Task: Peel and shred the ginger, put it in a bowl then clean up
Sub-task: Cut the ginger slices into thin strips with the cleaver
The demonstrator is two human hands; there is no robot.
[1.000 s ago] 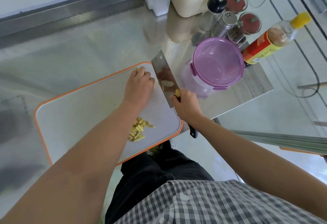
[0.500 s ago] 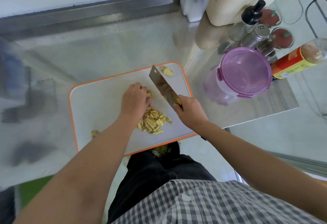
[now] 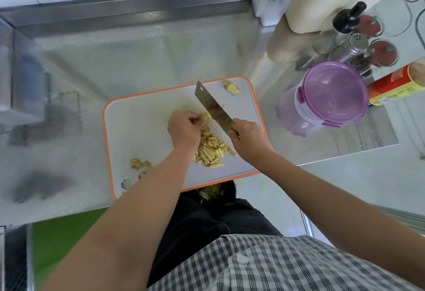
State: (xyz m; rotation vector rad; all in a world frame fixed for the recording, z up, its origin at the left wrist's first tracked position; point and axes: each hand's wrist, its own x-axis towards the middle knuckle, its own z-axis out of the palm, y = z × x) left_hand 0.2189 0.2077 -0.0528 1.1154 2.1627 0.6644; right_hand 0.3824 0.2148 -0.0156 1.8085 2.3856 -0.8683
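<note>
— Where is the ginger?

— All on the cutting board (image 3: 142, 125), in four lots; the left hand (image 3: 185, 129) pinches a small ginger piece (image 3: 204, 118) between curled fingers and thumb, near the board's middle; a heap of ginger shreds (image 3: 211, 150) lies just on the near side of that hand, partly under the wrist; a ginger knob (image 3: 231, 87) sits alone at the board's far right corner; some peel scraps (image 3: 138, 164) lie near the near left corner, beside the left forearm.

— And the right hand?

— The right hand (image 3: 249, 140) is clenched round the handle of the cleaver (image 3: 212, 106); the handle is almost wholly hidden in the fist; the blade points away and to the left, with the ginger piece just beside it; whether steel and ginger touch I cannot tell.

— What does the board rest on?

— A shiny steel surface (image 3: 115, 60), the board's near edge close to the surface's edge; to the right, well apart from the board, stands a purple-lidded container (image 3: 333, 92), lid on; beyond it are a metal shaker (image 3: 351, 48), a black-capped bottle (image 3: 347, 20) and a cream caddy (image 3: 322, 7); a red-labelled bottle (image 3: 395, 86) lies on its side at the right edge.
</note>
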